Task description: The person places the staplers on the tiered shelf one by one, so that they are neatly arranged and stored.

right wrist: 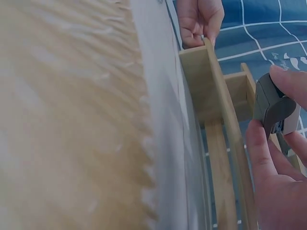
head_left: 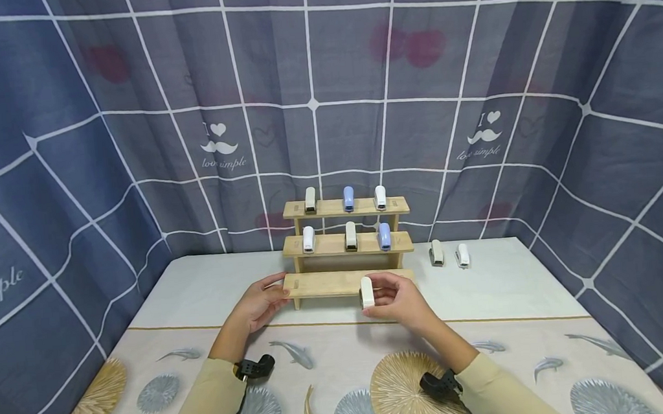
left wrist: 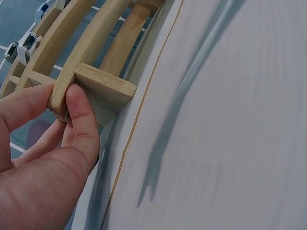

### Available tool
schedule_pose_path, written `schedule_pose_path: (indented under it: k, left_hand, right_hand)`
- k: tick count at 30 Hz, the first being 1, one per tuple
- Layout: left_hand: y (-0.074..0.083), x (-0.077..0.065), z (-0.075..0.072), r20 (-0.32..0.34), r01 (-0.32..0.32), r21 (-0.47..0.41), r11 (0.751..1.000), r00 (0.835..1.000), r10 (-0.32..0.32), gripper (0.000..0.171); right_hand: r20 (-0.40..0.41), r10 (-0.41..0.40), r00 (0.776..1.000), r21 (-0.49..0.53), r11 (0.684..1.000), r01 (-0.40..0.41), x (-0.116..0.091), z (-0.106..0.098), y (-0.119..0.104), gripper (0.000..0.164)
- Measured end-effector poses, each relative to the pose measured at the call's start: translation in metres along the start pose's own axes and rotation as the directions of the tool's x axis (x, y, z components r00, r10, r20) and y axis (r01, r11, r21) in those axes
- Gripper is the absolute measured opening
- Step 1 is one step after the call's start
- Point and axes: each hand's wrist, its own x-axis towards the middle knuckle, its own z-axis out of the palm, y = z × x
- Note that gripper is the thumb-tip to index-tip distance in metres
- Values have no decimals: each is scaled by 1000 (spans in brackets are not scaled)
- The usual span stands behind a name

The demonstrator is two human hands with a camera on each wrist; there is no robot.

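Observation:
A three-tier wooden stand (head_left: 326,284) stands on the white tabletop. My left hand (head_left: 260,303) pinches the left end of its lowest board between thumb and fingers, as the left wrist view shows up close. In my right hand (head_left: 398,300) is a small off-white and grey stapler (right wrist: 269,103), gripped between thumb and fingers just in front of the lowest board's right half. Three staplers sit on the top tier: beige (head_left: 310,200), blue (head_left: 348,198) and white (head_left: 380,197). The middle tier carries white (head_left: 308,239), beige (head_left: 351,236) and blue (head_left: 384,236) ones.
Right of the stand, a beige stapler (head_left: 437,252) and a white stapler (head_left: 462,256) lie on the tabletop. A patterned cloth (head_left: 331,356) covers the near part of the table. Blue checked curtains (head_left: 279,139) hang behind and at both sides.

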Motion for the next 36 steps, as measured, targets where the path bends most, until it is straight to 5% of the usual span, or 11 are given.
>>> schedule_pose_path:
  k: [36]
  left_hand:
    - [-2, 3, 0, -4, 9, -34, 999, 1000, -9, 68]
  right_hand:
    - [-6, 32, 999, -86, 996, -32, 69, 64, -5, 67]
